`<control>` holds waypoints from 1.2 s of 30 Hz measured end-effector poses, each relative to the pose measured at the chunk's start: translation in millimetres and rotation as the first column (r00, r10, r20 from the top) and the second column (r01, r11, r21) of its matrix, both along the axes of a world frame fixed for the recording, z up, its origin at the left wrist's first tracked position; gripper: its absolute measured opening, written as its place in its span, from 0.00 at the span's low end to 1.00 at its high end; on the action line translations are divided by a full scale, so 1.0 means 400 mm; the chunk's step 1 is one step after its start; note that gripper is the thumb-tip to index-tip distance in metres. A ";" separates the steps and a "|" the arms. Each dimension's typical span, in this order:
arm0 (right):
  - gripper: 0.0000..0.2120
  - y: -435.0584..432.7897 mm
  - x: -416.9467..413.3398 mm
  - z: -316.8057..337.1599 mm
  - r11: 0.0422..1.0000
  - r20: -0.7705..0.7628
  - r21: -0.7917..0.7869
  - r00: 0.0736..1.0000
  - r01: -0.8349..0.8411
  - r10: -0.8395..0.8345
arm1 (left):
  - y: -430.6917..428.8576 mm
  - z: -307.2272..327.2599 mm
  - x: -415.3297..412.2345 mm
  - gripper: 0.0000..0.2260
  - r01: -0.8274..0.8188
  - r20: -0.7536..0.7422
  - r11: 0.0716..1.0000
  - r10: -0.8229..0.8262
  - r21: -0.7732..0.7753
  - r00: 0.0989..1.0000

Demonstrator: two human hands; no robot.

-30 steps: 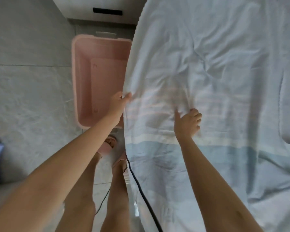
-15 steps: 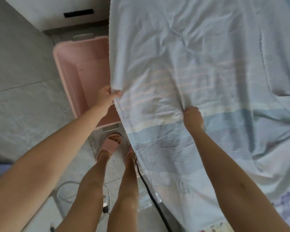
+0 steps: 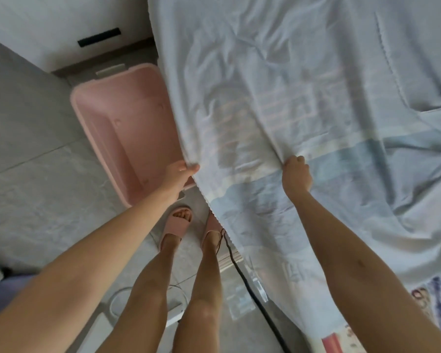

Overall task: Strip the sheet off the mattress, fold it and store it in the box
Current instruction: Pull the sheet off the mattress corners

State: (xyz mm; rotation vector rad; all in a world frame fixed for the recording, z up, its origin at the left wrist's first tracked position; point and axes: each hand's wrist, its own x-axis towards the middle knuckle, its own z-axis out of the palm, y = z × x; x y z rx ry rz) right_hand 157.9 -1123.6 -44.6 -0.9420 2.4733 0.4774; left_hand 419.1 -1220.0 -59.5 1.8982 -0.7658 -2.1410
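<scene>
Right hand [image 3: 296,171] now fisted in the crumpled sheet [image 3: 290,85], fingers earlier spread flat
Left hand [image 3: 180,171] pinches the thin scalloped hem by the smooth pink rectangular box [image 3: 117,138]

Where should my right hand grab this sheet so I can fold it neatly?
Probably the scalloped hem of the sheet, just below where your left hand pinches it. Come in from your left: that edge hangs free and fairly straight there, while your right hand bunches mid-fabric, away from any edge.
</scene>
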 end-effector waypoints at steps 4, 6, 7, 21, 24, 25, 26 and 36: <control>0.14 0.016 -0.008 0.006 0.999 -0.071 -0.018 0.997 -0.038 0.037 | 0.006 -0.010 0.038 0.03 -0.053 0.113 0.996 0.061 -0.074 0.992; 0.16 0.022 -0.036 0.014 0.998 -0.139 -0.057 0.990 -0.021 0.013 | -0.002 -0.016 0.058 0.05 -0.057 0.147 0.991 0.075 -0.122 0.986; 0.17 0.023 -0.053 0.020 0.997 -0.157 -0.078 0.987 -0.002 -0.011 | -0.006 -0.018 0.061 0.06 -0.049 0.151 0.989 0.070 -0.140 0.986; 0.26 0.217 0.144 0.006 0.879 -0.063 -0.358 0.947 -0.316 0.315 | 0.054 0.016 0.040 0.19 0.000 -0.114 0.984 0.021 0.180 0.993; 0.27 0.321 0.242 0.001 0.919 0.089 -0.157 0.922 -0.361 0.377 | 0.114 0.016 0.036 0.12 0.148 -0.038 0.979 -0.144 0.141 0.989; 0.25 0.359 0.269 -0.002 0.939 0.172 -0.027 0.924 -0.342 0.342 | 0.134 0.019 0.032 0.09 0.185 -0.018 0.976 -0.185 0.111 0.983; 0.23 0.397 0.291 -0.010 0.953 0.253 0.080 0.931 -0.291 0.263 | 0.151 0.015 0.028 0.08 0.202 0.002 0.977 -0.203 0.071 0.979; 0.44 0.585 0.430 0.003 -0.242 0.464 0.623 -0.600 0.744 -0.652 | 0.219 0.098 0.003 0.16 -0.016 0.108 0.989 0.033 -0.150 0.994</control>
